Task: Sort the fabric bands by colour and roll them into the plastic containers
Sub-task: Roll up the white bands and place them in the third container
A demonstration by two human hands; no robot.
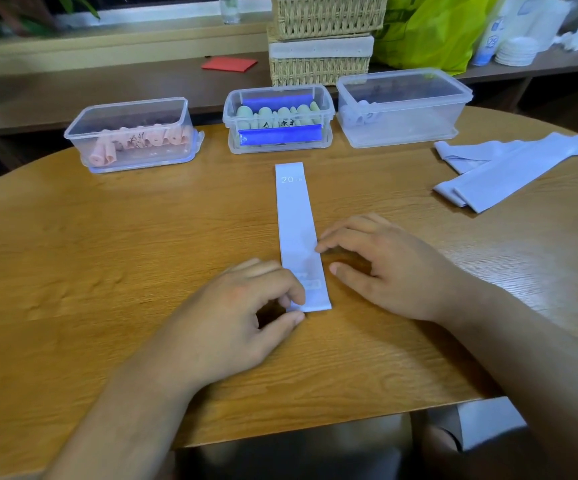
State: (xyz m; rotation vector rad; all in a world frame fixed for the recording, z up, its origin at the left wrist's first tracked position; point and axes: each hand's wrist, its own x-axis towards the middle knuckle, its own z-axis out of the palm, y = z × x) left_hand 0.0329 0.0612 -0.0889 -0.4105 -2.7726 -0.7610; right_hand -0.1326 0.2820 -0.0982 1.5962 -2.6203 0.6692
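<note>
At the near edge of the wooden bench [107, 258], the left hand [235, 306] grips the near-left corner of a pale lavender band [296, 230]. Its fingers [297, 295] are curled, with forefinger and thumb pinching the fabric. Just to the right, the right hand [391, 268] lies low over the bench. Its fingers [329, 243] are loosely spread and hold nothing, and the tips touch the band's right edge about midway along.

The band lies flat and straight, running from the hands away toward the far side. "20 LB" is printed at its far end.

Farther right, well apart from the hands, a loose pile of lavender bands [509, 171] lies unrolled and overlapping on the bench.

Beyond the flat band, three clear plastic containers stand in a row, all without lids:
- The left container [128, 114] holds pink rolls [142, 140].
- The middle container [280, 90], which has blue clasps [280, 136], holds pale green rolls [270, 114].
- The right container [401, 98] holds a few lavender rolls [360, 112] at its left end.

Behind them, on a lower shelf along the wall, are stacked wicker baskets [322, 39], a red card [229, 64], a bright green bag [429, 29] and a stack of paper plates [516, 51].
</note>
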